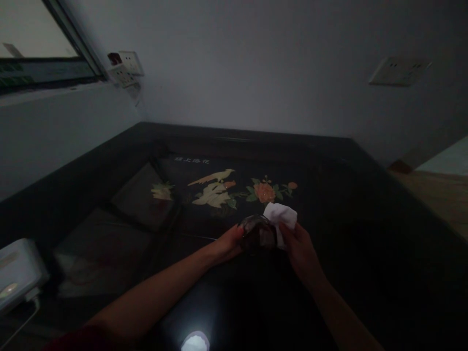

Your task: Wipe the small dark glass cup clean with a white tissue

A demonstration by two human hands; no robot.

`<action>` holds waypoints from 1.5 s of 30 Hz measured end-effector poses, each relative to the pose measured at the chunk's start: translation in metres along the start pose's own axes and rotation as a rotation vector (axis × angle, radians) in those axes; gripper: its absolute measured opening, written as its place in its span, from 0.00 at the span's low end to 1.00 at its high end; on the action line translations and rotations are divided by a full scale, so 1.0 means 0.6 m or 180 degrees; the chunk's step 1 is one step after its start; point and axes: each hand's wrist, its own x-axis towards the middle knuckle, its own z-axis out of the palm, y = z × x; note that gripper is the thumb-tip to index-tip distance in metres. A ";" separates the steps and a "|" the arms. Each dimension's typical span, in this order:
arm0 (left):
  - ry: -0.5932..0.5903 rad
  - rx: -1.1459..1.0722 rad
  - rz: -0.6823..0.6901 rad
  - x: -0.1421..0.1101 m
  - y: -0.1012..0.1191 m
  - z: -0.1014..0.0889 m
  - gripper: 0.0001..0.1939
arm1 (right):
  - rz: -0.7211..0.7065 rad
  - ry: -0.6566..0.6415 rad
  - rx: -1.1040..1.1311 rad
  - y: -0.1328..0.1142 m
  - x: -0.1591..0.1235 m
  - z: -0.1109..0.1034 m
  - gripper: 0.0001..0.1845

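My left hand (234, 240) is closed on the left side of a dark, shiny, rounded object (258, 231), whose kind the dim light does not show. Pinched in my right hand (302, 248) is a white cloth or tissue (281, 214), bunched up against the right side of that object. Both hands are over the glossy black tabletop (234, 312), close to its painted birds (214, 192) and orange flower (264, 192). The lower part of the dark object blends into the black surface.
A white box-shaped device (20, 270) with a cable stands at the left edge. At the bottom is a bright round light spot (195, 341). Wall sockets (400, 71) are on the back wall, with more sockets (126, 68) in the left corner beside a window (40, 39).
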 end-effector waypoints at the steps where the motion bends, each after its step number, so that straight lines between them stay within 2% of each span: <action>1: -0.0026 0.0081 -0.0004 0.000 -0.002 0.000 0.37 | 0.0013 0.0014 -0.0117 -0.001 -0.001 0.000 0.23; 4: -0.0039 0.0258 0.0036 0.000 -0.004 -0.001 0.42 | -0.0047 0.0130 -0.0582 -0.005 -0.004 0.001 0.23; 8: 0.0073 0.0638 0.0232 0.002 -0.003 -0.007 0.42 | -0.0212 0.0140 -0.0958 -0.013 -0.001 0.000 0.23; 10: 0.0294 0.0755 0.0437 0.004 -0.004 -0.011 0.42 | -0.0531 0.0409 -0.0999 -0.016 0.001 -0.002 0.23; 12: 0.0555 0.0777 0.0587 0.005 -0.006 -0.015 0.41 | -0.0909 0.0870 -0.1015 -0.021 -0.002 -0.003 0.23; 14: 0.0742 0.0747 0.0666 0.007 -0.008 -0.018 0.42 | -0.1055 0.1083 -0.1093 -0.026 -0.008 0.000 0.20; 15: 0.0786 0.0748 0.0680 0.007 -0.008 -0.019 0.42 | -0.1023 0.0999 -0.1135 -0.027 -0.013 0.004 0.18; 18: 0.0761 0.0956 0.0725 0.007 -0.003 -0.017 0.42 | -0.0678 0.0192 -0.0994 -0.027 -0.025 0.016 0.19; 20: 0.0630 0.1354 0.0792 0.006 0.004 -0.011 0.41 | -0.0335 -0.0284 -0.0720 -0.021 -0.030 0.022 0.23; 22: 0.0473 0.1868 0.0866 0.003 0.012 -0.003 0.39 | -0.0028 -0.0558 -0.0497 -0.013 -0.031 0.023 0.25; 25: 0.0257 0.2370 0.0795 -0.001 0.018 0.005 0.38 | 0.0294 -0.0753 -0.0255 -0.002 -0.029 0.020 0.28; 29: 0.0169 0.2536 0.0763 -0.002 0.012 0.001 0.37 | 0.0608 -0.1013 0.0184 -0.004 -0.031 0.019 0.30; 34: 0.0064 0.2713 0.0864 -0.003 0.006 -0.004 0.42 | 0.0711 -0.1185 0.0463 -0.016 -0.034 0.022 0.25; 36: 0.0255 0.2644 0.0909 -0.004 0.010 -0.001 0.41 | 0.0706 -0.1169 0.0663 -0.015 -0.031 0.021 0.23; 37: 0.0479 0.2631 0.0948 -0.004 0.013 0.002 0.39 | 0.0690 -0.1158 0.0786 -0.014 -0.029 0.021 0.23; 40: 0.1443 0.2712 0.1110 -0.002 0.020 0.005 0.23 | 0.0607 -0.1017 0.1060 -0.014 -0.023 0.019 0.25; 42: 0.1895 0.2726 0.1276 0.001 0.020 0.003 0.16 | 0.0537 -0.0887 0.1146 -0.018 -0.021 0.020 0.26; 43: 0.2018 0.2685 0.1363 0.002 0.018 0.002 0.18 | 0.0519 -0.0851 0.1191 -0.020 -0.021 0.021 0.26; 45: 0.2111 0.2527 0.1414 0.003 0.015 0.000 0.27 | 0.0510 -0.0818 0.1325 -0.022 -0.023 0.023 0.25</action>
